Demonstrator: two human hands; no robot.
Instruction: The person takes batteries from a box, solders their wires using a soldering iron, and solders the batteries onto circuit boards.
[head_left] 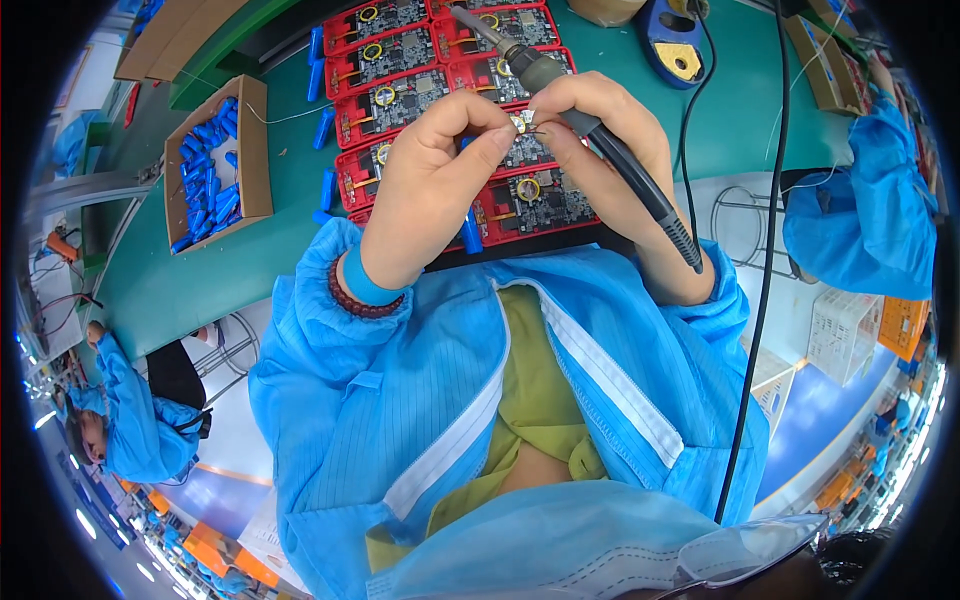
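Observation:
My left hand [425, 190] is closed, thumb and forefinger pinching the end of a small white connector with thin wires [522, 121]. On the connector's other side the thumb and forefinger of my right hand [620, 150] are pressed together. A soldering iron [540, 70] lies through my right hand, its tip pointing up and away to the left. Beneath both hands are red plastic housings [395, 92] in two columns, each with a dark circuit board and a yellow ring-shaped part. Just right of my left wrist a blue cylindrical cell [470, 232] shows, partly hidden.
A cardboard box [258, 150] of blue cells stands left on the green table [290, 205]. More blue cells [325, 128] lie beside the housings. At back right sits a soldering iron stand [672, 45] with yellow sponge. Black cables [765, 260] hang at right. Co-workers' blue sleeves show both sides.

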